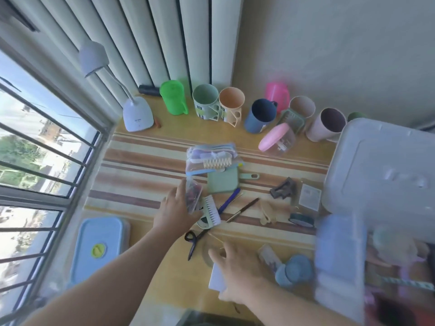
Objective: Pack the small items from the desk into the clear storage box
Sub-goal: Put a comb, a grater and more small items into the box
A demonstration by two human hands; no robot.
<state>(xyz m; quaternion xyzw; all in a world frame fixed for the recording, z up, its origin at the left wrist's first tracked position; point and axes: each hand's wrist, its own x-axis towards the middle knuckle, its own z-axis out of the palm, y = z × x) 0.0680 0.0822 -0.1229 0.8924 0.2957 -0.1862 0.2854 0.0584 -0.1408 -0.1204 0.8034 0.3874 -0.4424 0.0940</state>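
Observation:
My left hand [177,214] grips a small clear bag of dark bits [193,195] at the middle of the desk, beside a green brush with white bristles [209,211]. My right hand [237,267] hovers low over a white card [216,277] and a roll of clear tape [208,254], fingers spread; contact is blurred. The clear storage box [341,260] stands at the right, its pale lid [381,170] leaning behind it. Scissors [194,241], a blue pen [228,201], a brown pen [242,210], a green mirror [223,183] and a zip pouch with a comb [211,158] lie between.
A row of cups [207,103] and a green jug [173,97] lines the back wall. A white desk lamp [137,115] stands at the back left by the window. A blue lidded container [98,248] sits front left. A blue round tub [294,269] is near the box.

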